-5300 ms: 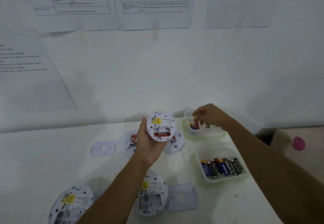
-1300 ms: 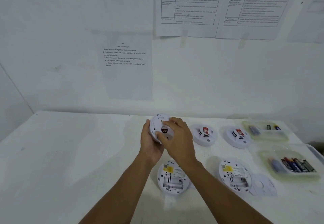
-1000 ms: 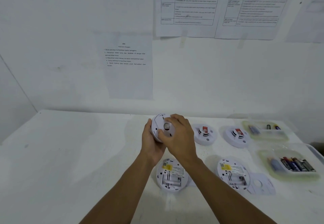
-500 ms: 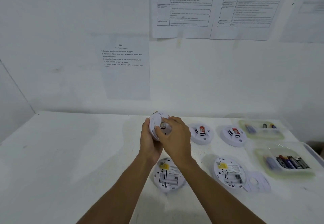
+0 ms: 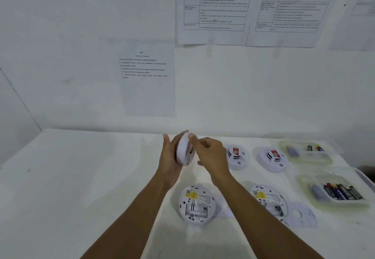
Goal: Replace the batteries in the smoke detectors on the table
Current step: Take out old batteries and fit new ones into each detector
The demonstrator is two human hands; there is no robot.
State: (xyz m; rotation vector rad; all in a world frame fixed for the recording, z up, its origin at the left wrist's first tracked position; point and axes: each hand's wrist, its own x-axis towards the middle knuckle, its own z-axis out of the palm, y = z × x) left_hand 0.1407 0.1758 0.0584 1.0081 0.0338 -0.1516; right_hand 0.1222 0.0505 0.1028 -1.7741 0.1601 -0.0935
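- The left hand [image 5: 169, 157] grips a white smoke detector [image 5: 183, 151] on edge above the table [image 5: 81, 177], near its far middle.
- The right hand [image 5: 213, 155] has curled fingers, forefinger [image 5: 191, 137] at the detector's upper rim; blur hides whether it grips.
- Two open-backed detectors [image 5: 195, 205] lie nearer, label side up.
- Spare batteries [image 5: 341, 191] fill a clear tray [image 5: 336, 205] at right.

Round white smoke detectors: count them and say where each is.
5. Held detector, on edge in the left hand; two face-up detectors at the back; two face-down detectors in front. None looks hidden.
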